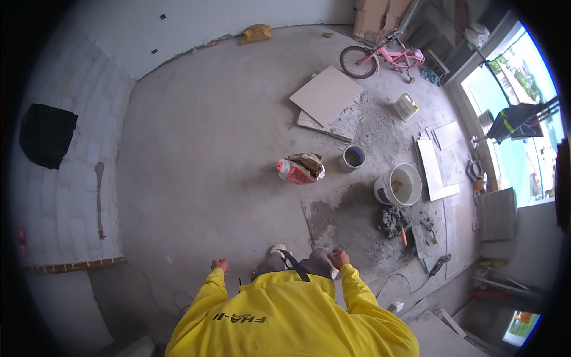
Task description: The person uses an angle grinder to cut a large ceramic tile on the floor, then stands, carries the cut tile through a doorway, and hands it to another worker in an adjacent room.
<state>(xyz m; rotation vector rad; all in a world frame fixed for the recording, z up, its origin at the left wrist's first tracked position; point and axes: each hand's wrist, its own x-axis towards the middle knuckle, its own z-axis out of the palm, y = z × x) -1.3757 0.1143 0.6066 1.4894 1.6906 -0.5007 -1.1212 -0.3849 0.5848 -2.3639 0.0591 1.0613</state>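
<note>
My left hand hangs beside my left leg, its fingers curled in, and nothing shows in it. My right hand is by my right thigh, also curled, with no object visible in it. Both arms are in yellow sleeves and touch nothing on the floor. In front of me stands an opened paper bag in white and red. To its right is a small bucket with dark contents. Farther right sits a large white bucket, with a heap of wet mortar and an orange-handled tool near it.
Large tiles lie stacked ahead, beside rubble. A pink bicycle and a white jug stand beyond. White tile pieces lie at right near the window. A corded power tool rests at lower right, its cable crossing the floor.
</note>
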